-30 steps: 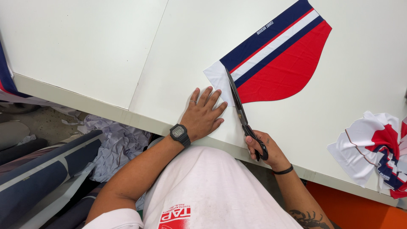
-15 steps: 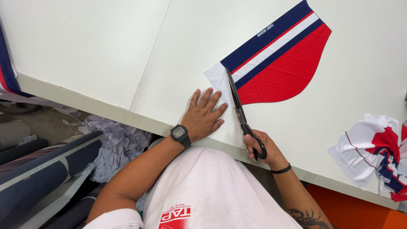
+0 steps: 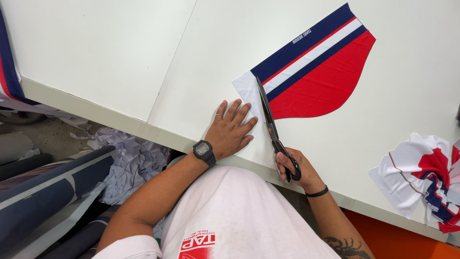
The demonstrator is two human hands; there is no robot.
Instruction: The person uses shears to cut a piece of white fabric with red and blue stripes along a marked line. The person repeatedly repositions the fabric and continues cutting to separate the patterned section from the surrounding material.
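Curved panel of printed fabric in red, white and navy stripes [image 3: 316, 79]: lies flat on the white worktop [image 3: 120, 52], towards its upper right, with a plain white margin at the lower left corner.

Long black-handled metal scissors [image 3: 273, 127]: blades closed or nearly so, laid along the white margin of the fabric panel, tips pointing away from the person; whether the blades bite into the cloth is hard to tell from this angle.

Right hand [image 3: 296, 169]: at the near edge of the worktop, fingers threaded through the scissor handles and closed around them. A black band sits on the wrist.

Left hand [image 3: 231, 130]: palm down, fingers spread wide and flat on the worktop, holding nothing; fingertips reach the white corner of the fabric panel just left of the blades. A ring shows on one finger, a black digital wristwatch [image 3: 203, 151] on the wrist.

Heap of cut fabric pieces in the same red, white and navy [image 3: 424, 180]: on the right end of the worktop, well apart from the panel.

Crumpled pale grey cloth scraps [image 3: 132, 160]: on the floor below the worktop edge, left of the person.

Navy fabric with white stripe [image 3: 43, 192]: lower left, beside the scraps.
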